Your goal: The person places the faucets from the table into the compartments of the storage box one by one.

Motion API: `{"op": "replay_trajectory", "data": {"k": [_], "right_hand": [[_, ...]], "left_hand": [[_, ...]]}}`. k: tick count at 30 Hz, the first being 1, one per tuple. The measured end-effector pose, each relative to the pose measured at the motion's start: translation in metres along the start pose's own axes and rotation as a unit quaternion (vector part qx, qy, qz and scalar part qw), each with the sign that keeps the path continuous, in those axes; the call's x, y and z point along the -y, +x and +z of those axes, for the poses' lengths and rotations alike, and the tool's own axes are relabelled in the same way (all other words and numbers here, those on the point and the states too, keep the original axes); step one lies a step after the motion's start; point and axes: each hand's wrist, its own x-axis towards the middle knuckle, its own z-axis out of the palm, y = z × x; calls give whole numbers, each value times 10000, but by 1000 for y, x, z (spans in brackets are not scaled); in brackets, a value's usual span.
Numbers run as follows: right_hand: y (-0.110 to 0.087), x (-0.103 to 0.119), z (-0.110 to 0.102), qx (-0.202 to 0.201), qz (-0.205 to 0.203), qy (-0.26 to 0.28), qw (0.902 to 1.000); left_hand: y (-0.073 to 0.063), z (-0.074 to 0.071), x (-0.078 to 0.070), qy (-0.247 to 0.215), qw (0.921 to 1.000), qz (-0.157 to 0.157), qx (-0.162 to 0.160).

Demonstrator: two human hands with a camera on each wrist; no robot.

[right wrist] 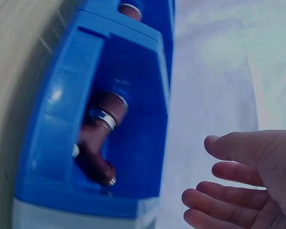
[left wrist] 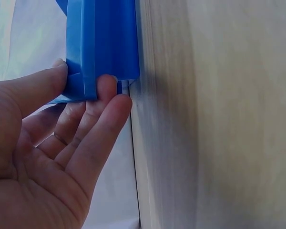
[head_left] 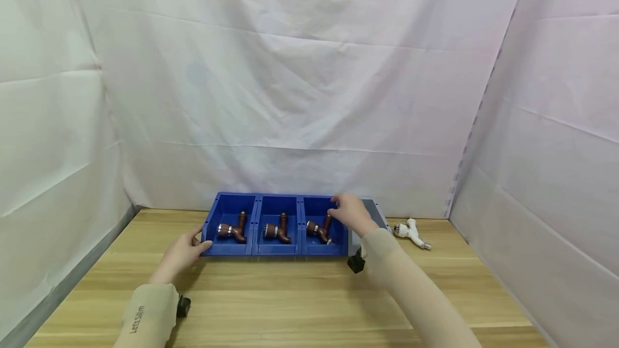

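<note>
A row of blue bins (head_left: 276, 249) stands on the table, with a brown tap in each of three compartments: the left tap (head_left: 239, 230), the middle tap (head_left: 278, 231) and the right tap (head_left: 319, 230). My left hand (head_left: 182, 251) grips the row's left end, thumb on one side of the wall and fingertips on the other, as the left wrist view shows (left wrist: 62, 138). Over the third compartment's right side hovers my right hand (head_left: 355, 212). In the right wrist view that hand (right wrist: 238, 186) holds nothing, its fingers relaxed and apart from the brown tap (right wrist: 97, 138).
A grey bin (head_left: 372, 209) adjoins the row's right end, partly hidden by the right forearm. Beyond it a white tap (head_left: 412, 231) lies on the wooden table (head_left: 290, 299). White cloth (head_left: 309, 95) hangs behind and along both sides.
</note>
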Motion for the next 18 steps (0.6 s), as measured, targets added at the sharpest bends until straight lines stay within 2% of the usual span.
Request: {"op": "replay_trajectory", "data": {"k": [4, 9, 18], "right_hand": [[1, -8, -14, -135, 71, 76, 9999], [4, -26, -24, -89, 129, 344, 9993], [3, -61, -43, -328, 55, 12, 9994]], "left_hand": [[3, 2, -2, -37, 10000, -6, 4], [5, 6, -3, -157, 9999, 25, -18], [2, 14, 0, -224, 9997, -42, -20]]}}
